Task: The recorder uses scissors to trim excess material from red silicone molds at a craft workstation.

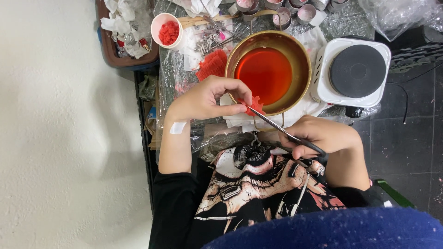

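A: Down over the hands now. The left hand (203,99) has its fingers (230,109) pinched shut on a small red wax piece (254,106), right at the 6 o'clock rim of the brass pot (302,69).

B: And the right hand (323,136)?

A: Curled closed around the dark handles of a pair of scissors (281,130). The thin blades run up toward 10 o'clock and their tips meet the red piece. Whether the blades are parted at the tip, I can't tell; too fine from here.

B: What's in the pot?

A: Red liquid (265,74), filling the bottom. The pot sits on white paper towel (240,121) over a crinkled plastic sheet (177,74) that covers the surface.

B: Around it?

A: At 3 o'clock of the pot, just beside it, a white single-burner hot plate (353,71) with a dark round top. At 9 o'clock, a ridged red block (213,64). At 10 o'clock, a white cup of red chunks (167,30), and beyond that a brown tray (121,57) with crumpled white tissue. At 12 o'clock, a cluster of small round metal moulds (284,14), with metal tools (212,39) lying between cup and pot.

B: Anything blocking the view?

A: The left hand covers part of the pot's near rim, and a blue edge (346,230) cuts across the bottom, above the black printed shirt (258,184).
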